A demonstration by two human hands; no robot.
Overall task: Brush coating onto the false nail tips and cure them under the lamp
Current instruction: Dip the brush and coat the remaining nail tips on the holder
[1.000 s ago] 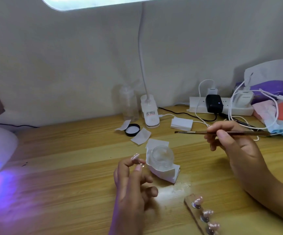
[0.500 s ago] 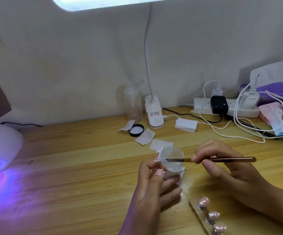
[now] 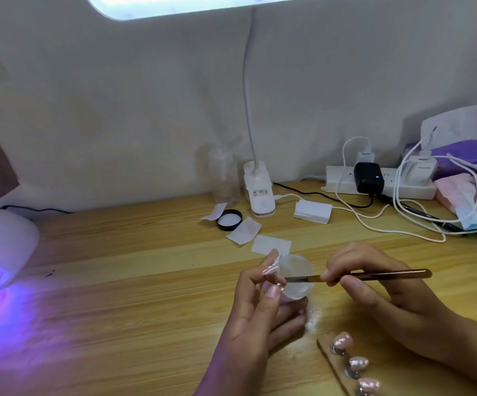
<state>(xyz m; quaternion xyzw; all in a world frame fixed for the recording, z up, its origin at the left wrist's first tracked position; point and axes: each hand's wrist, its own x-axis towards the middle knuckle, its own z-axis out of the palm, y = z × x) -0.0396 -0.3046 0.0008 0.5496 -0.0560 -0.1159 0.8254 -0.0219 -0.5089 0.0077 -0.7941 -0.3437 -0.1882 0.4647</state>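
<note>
Wooden bench (image 3: 146,281) fills the lower half of the frame, and the work sits right of centre. The left hand (image 3: 254,315) has its grip closed on a single nail tip (image 3: 270,269), pinched between thumb and forefinger and raised above the bench. The right hand (image 3: 383,295) has its grip closed round a brush (image 3: 388,274), held like a pen with the handle pointing toward the right edge of the frame. The bristle end reaches left across a small clear pot (image 3: 297,267), which stands on the bench just behind the left fingers, and it ends close to the held tip. Whether the bristles touch the tip or the pot's contents I cannot tell; the view is too soft there.

Judged from this, the step in hand is the coating itself: either loading the brush or laying a stroke on the held tip. Three more nail tips (image 3: 358,363) stand on a wooden strip (image 3: 323,346) at the lower right, near the right wrist. The curing lamp (image 3: 3,244) sits at the left edge, well apart from the hands, throwing purple light on the bench.

The next move calls for a steady left pinch, light even strokes along the tip, and no flooding at its sides. After that the tip has to cross the bench to the lamp without its wet face being touched.
</note>
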